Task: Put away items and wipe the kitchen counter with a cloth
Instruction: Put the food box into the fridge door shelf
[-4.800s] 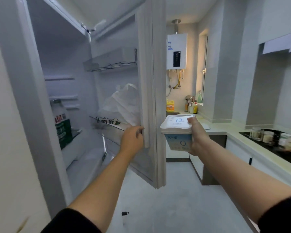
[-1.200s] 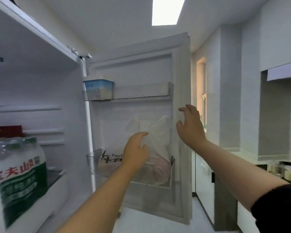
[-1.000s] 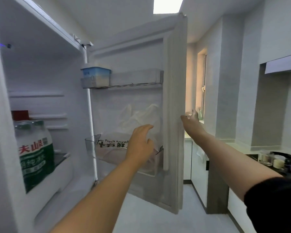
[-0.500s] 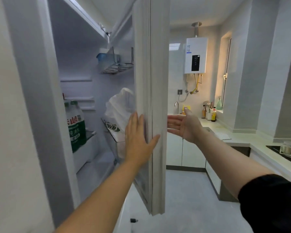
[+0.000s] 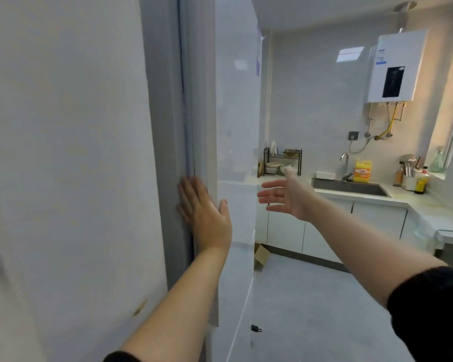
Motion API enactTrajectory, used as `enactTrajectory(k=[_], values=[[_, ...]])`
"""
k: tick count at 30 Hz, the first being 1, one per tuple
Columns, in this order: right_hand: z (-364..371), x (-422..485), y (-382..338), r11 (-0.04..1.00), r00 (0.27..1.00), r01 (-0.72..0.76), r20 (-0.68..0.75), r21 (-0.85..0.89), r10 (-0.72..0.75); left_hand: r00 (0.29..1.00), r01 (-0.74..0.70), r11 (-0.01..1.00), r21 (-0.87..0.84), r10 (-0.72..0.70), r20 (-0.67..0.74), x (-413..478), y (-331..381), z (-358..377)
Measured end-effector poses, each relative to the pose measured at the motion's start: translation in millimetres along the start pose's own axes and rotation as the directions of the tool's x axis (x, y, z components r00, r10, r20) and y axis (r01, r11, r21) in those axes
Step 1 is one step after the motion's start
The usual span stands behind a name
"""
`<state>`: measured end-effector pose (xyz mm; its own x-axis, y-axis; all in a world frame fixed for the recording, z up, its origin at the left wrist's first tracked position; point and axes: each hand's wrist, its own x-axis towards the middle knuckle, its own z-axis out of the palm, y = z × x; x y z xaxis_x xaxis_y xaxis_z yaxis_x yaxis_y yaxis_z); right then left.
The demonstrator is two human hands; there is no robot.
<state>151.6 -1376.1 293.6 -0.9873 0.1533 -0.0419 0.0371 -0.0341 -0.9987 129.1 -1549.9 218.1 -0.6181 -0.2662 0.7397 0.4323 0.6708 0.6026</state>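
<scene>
head view: we find the left hand [image 5: 204, 212] flat, fingers straight, pressing on the handle-side edge of the refrigerator door [image 5: 236, 126]; the door stands almost closed, with a narrow seam showing beside the grey frame [image 5: 165, 152]; the right hand [image 5: 283, 198] hangs in the air just off the door front, wide open and holding nothing; the kitchen counter [image 5: 413, 202] lies well apart at the far right, around the sink [image 5: 351, 188], with a yellow detergent bottle [image 5: 361, 171] on it; we cannot pick out a cloth with certainty. we judge the step in hand to be shutting the door; we advise pushing with the palm until the seal seats evenly, and keeping the fingertips out of the seam.
</scene>
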Motion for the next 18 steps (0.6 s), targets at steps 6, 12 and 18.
enactTrajectory(k=[6, 12, 18], values=[[22.5, 5.4, 8.7, 0.999, 1.0, -0.012, 0.022, -0.044, 0.013, 0.999, -0.041, 0.998, 0.041, 0.042, -0.025, 11.3, -9.5, -0.9], [23.2, -0.5, 13.0, 0.999, 0.999, 0.022, 0.024, -0.032, -0.021, 0.95, -0.289, 0.957, -0.009, 0.286, -0.127, 4.3, -0.1, 0.8], [-25.2, 2.1, 10.6, 0.965, 0.943, 0.195, -0.237, -0.176, -0.233, 0.803, -0.588, 0.802, -0.105, 0.594, 0.046, -3.8, 46.9, 30.4]])
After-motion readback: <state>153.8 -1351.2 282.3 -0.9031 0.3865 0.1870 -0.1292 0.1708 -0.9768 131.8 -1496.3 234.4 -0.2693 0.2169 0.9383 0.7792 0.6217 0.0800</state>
